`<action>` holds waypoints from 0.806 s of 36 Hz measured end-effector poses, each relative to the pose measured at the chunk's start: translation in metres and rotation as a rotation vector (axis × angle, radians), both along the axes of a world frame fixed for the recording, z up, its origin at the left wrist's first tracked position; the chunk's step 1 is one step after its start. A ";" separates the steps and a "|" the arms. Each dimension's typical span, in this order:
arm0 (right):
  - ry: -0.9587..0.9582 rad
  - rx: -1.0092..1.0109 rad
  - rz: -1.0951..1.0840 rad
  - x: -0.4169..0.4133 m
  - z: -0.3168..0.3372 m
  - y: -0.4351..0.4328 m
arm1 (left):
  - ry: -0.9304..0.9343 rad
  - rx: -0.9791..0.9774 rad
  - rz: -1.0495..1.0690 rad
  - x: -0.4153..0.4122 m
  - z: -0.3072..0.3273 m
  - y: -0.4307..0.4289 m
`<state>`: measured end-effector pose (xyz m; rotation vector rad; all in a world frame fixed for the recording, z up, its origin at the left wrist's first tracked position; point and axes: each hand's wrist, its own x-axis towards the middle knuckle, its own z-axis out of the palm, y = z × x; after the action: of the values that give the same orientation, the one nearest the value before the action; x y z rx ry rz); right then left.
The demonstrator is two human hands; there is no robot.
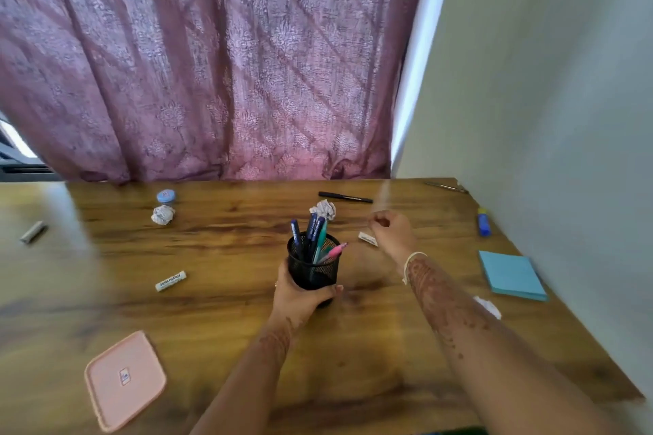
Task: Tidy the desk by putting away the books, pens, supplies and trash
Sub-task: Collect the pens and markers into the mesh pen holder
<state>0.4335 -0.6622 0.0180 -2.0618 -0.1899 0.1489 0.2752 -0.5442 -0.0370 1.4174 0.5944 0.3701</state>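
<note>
My left hand point(300, 297) grips a black mesh pen holder point(314, 272) standing mid-desk. Several blue and teal pens point(311, 237) stand in it, and a pink pen point(335, 251) leans over its right rim. My right hand point(392, 229) hovers to the holder's right with its fingers curled. It pinches a thin pale pen point(384, 194) that shows only as a motion-blurred streak rising from the fingers. A crumpled paper ball point(325, 209) lies just behind the holder, a black pen point(345, 197) farther back, and a white eraser point(367, 238) under my right hand.
On the wooden desk point(226, 311) lie a second paper ball point(163, 214), a small blue round tin point(165, 196), a white stick point(170, 281), a grey stick point(33, 232), a pink lid point(125, 380), blue sticky notes point(510, 275), a blue marker point(483, 222) and a white scrap point(489, 307). A wall bounds the right.
</note>
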 end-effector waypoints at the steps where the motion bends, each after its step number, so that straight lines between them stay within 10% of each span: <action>1: -0.039 -0.049 0.019 0.009 0.000 0.003 | -0.004 -0.002 0.013 0.005 0.000 0.001; 10: -0.394 -0.656 0.344 0.092 -0.029 0.043 | -0.053 0.023 0.089 0.052 -0.010 0.010; 29: -0.570 -0.900 0.376 0.117 -0.035 0.074 | -0.081 0.095 0.086 0.062 -0.023 0.013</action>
<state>0.5508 -0.5880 -0.0170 -2.9006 -1.0153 -0.1694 0.3374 -0.5314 -0.0604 1.4638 0.5787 0.5276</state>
